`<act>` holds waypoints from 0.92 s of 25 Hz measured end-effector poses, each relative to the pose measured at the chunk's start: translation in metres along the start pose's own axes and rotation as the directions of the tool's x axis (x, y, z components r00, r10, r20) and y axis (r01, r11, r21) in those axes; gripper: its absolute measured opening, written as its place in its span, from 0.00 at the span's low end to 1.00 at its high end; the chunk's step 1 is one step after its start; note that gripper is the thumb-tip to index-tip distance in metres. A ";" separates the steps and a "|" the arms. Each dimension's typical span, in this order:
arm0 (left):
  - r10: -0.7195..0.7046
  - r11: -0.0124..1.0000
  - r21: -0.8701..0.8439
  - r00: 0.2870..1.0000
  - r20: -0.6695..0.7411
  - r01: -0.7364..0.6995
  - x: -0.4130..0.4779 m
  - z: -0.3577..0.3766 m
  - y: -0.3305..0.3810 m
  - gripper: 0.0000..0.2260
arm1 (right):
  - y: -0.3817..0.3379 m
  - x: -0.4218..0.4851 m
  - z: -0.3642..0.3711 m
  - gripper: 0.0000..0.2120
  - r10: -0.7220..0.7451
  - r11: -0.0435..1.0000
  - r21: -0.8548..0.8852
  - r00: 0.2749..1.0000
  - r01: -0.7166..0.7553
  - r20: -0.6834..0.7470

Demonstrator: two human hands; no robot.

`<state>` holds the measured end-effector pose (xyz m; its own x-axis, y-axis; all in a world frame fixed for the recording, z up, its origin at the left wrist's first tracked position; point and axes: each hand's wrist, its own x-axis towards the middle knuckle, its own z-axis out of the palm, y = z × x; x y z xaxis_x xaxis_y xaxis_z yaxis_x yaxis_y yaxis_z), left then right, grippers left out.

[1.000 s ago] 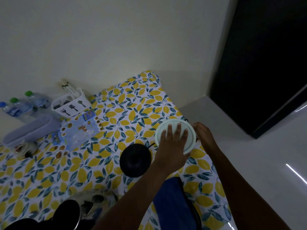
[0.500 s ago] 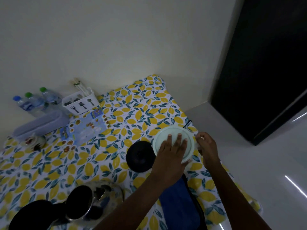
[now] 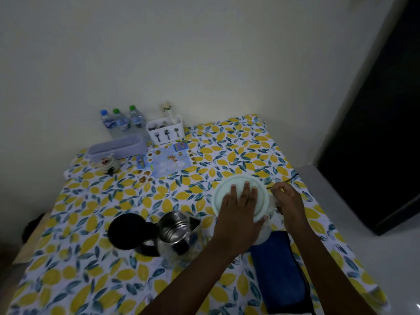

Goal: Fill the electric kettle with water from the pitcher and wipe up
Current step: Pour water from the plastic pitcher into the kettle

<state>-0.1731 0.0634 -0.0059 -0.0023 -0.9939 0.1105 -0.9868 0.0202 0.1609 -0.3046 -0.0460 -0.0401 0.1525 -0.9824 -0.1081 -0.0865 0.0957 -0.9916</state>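
Note:
A translucent pitcher (image 3: 264,235) with a pale green round lid (image 3: 225,192) stands on the lemon-print tablecloth (image 3: 91,280) at the right. My left hand (image 3: 238,212) lies flat on that lid, fingers stretched over it. My right hand (image 3: 287,201) is closed around the pitcher's handle on its right side. Just left of the pitcher stands the steel and glass electric kettle (image 3: 173,230), its mouth uncovered and its black lid (image 3: 127,230) swung back to the left. A folded blue cloth (image 3: 277,273) lies on the table in front of the pitcher, under my arms.
Against the wall stand three water bottles (image 3: 120,120), a white cutlery holder (image 3: 166,130) and a lavender box (image 3: 118,147). A blue picture mat (image 3: 163,162) and a small ornament (image 3: 109,164) lie nearer. A black cable (image 3: 292,177) runs off the right table edge.
Both hands keep their places on the pitcher's lid and handle. The view has swung left, so the kettle, before at the lower left edge, now shows whole beside the pitcher.

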 end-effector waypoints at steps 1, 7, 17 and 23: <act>-0.049 0.999 0.005 0.999 0.005 0.048 -0.007 -0.005 -0.004 0.33 | -0.005 -0.005 0.009 0.08 -0.004 1.000 -0.010 1.000 0.004 0.014; -0.192 0.965 -0.186 0.981 -0.011 0.186 -0.034 -0.016 -0.029 0.46 | -0.038 -0.023 0.056 0.07 -0.050 0.988 -0.144 0.996 0.061 0.079; -0.318 0.901 -0.345 0.941 -0.114 0.263 -0.054 -0.028 -0.055 0.46 | -0.083 -0.032 0.102 0.07 -0.122 0.921 -0.346 0.975 0.181 0.185; -0.424 0.832 -0.442 0.898 -0.114 0.337 -0.054 -0.030 -0.062 0.49 | -0.097 -0.027 0.123 0.08 -0.145 0.844 -0.479 0.963 0.241 0.229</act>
<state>-0.1073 0.1194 0.0074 0.4352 -0.8889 0.1429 -0.7498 -0.2701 0.6040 -0.1795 -0.0085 0.0504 0.3847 -0.9227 0.0233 -0.5075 -0.2325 -0.8297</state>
